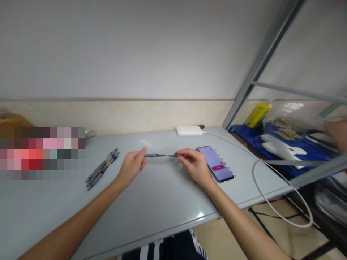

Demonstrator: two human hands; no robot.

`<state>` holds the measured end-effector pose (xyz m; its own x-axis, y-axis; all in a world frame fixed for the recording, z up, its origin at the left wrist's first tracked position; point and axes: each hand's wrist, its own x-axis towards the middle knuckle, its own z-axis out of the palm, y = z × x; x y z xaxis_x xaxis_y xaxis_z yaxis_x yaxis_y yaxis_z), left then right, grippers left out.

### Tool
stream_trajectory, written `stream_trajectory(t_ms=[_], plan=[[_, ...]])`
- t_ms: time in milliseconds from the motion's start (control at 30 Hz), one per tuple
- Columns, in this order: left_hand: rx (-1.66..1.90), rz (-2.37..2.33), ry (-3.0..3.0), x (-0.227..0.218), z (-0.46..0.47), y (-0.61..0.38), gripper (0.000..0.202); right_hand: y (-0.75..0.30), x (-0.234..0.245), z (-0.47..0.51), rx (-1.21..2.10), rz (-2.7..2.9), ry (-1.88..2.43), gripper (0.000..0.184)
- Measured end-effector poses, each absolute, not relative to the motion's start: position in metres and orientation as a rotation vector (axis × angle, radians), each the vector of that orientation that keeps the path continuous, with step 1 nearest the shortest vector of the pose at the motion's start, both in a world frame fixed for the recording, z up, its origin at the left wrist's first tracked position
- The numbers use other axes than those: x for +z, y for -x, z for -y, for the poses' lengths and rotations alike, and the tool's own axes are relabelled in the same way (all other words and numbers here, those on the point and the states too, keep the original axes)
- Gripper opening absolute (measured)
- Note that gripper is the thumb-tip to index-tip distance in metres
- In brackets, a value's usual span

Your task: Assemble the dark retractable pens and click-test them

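Observation:
Both hands hold one thin grey pen level above the pale grey table. My left hand pinches the pen's left end with its fingers closed. My right hand grips the right end, fingers curled around it. A short yellowish section shows near the pen's middle. Several more grey pens lie in a loose bundle on the table to the left of my left hand.
A phone with a lit screen lies just right of my right hand. A white power bank sits by the wall, its white cable looping off the table's right edge. A metal frame and a blue shelf stand at right.

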<state>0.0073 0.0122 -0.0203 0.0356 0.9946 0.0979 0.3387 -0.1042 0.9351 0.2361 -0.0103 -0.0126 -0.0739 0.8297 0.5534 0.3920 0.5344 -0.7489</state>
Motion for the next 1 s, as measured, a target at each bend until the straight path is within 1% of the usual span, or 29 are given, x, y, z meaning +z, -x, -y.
stream_trajectory(t_ms=[167, 333, 633, 1000], plan=[[1.127, -1.378, -1.402, -0.02, -0.013, -0.008, 0.056, -0.236, -0.012, 0.012, 0.446, 1.657, 0.967, 0.012], [1.16, -1.345, -1.347, -0.018, -0.016, -0.005, 0.053, -0.24, -0.01, 0.012, 0.479, 1.62, 1.023, 0.012], [1.254, -1.369, -1.365, -0.018, -0.019, 0.002, 0.053, -0.253, -0.016, 0.005, 0.673, 1.396, 1.072, 0.018], [1.253, -1.384, -1.361, -0.019, -0.02, 0.002, 0.054, -0.253, -0.015, 0.005, 0.724, 1.383, 1.092, 0.018]])
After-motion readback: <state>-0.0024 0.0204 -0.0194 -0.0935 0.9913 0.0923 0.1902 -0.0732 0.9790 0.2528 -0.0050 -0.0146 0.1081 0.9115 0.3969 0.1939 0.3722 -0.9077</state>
